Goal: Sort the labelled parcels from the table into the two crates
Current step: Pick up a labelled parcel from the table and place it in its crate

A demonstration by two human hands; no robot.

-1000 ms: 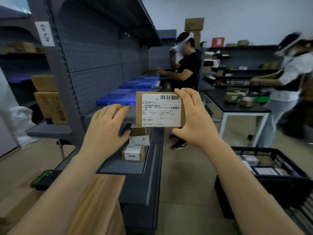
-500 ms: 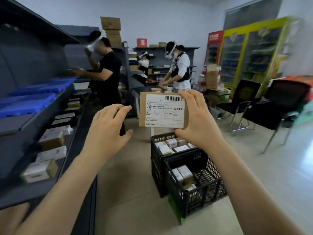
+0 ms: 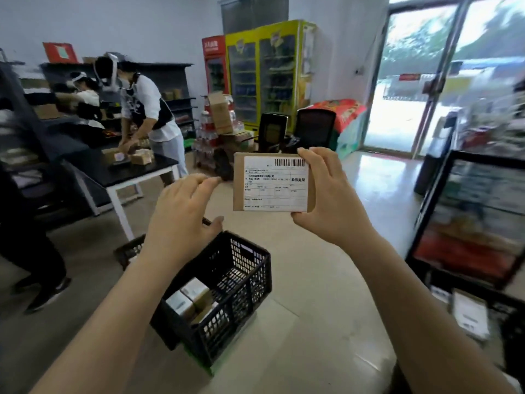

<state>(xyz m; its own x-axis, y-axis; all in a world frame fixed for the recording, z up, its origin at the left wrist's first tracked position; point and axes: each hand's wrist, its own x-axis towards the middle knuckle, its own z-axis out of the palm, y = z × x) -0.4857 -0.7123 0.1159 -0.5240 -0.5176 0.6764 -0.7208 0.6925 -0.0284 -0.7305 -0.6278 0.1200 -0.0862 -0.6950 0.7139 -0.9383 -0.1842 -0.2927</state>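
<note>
Right hand [image 3: 332, 200]: It is in the middle of the frame, a bit to the right. It grips the parcel by its right side, with fingers over the top edge and the thumb under the bottom edge.
Left hand [image 3: 181, 220]: It is just left of the parcel and does not touch it. Its fingers are loosely bent and it holds nothing.
Parcel [image 3: 272, 183]: It is a flat brown box, up in the air in the middle of the frame. Its white label with a bar code faces the camera.
Near crate [image 3: 244, 280]: It is black plastic with holes. It sits on the floor in the lower middle, under the left hand.
Small boxes [image 3: 190, 297]: A few brown ones with white labels lie inside the near crate.
Other crate [image 3: 130, 248]: A bit of it peeks out left of the left arm. What is inside cannot be seen.
Table [image 3: 133, 172]: It has a black top and white legs, at the left, with small brown boxes on it.
Person in a white top [image 3: 147, 109]: This person bends over the table.
Yellow fridge [image 3: 264, 75]: It stands at the top middle, by the back wall.
Glass door [image 3: 420, 81]: It is at the upper right.
</note>
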